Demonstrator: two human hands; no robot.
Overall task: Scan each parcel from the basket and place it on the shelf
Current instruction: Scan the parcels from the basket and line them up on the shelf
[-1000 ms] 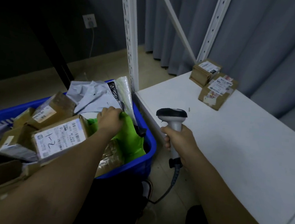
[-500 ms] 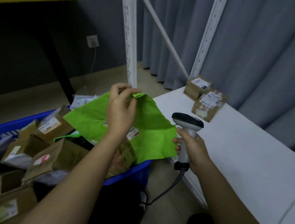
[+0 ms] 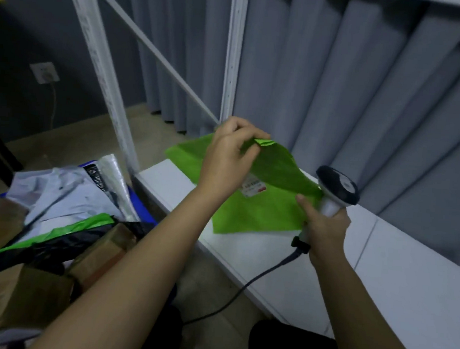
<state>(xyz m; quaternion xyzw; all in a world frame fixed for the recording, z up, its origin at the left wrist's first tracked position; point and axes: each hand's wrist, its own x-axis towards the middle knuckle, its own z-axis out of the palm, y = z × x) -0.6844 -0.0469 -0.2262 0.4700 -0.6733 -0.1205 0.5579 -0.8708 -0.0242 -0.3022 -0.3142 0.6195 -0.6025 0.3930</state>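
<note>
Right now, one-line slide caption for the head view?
Left hand holds a green mailer above the white shelf; right hand grips the scanner.

The room is dim, with a cool grey-blue cast over everything. The white shelf (image 3: pixel 397 273) catches the most light and reads pale and flat, while the green bag (image 3: pixel 264 213) stands out as the one vivid patch. The left side sinks into near-black around the wall socket (image 3: pixel 44 72), and the boxes (image 3: pixel 35 294) at lower left are murky. Folds in the curtain (image 3: pixel 354 82) carry soft vertical shadows. Straight shelf posts (image 3: pixel 234 50) lean and bow from the wide lens. Edges are soft and slightly smeared throughout; the label (image 3: pixel 253 189) on the bag is unreadable.
</note>
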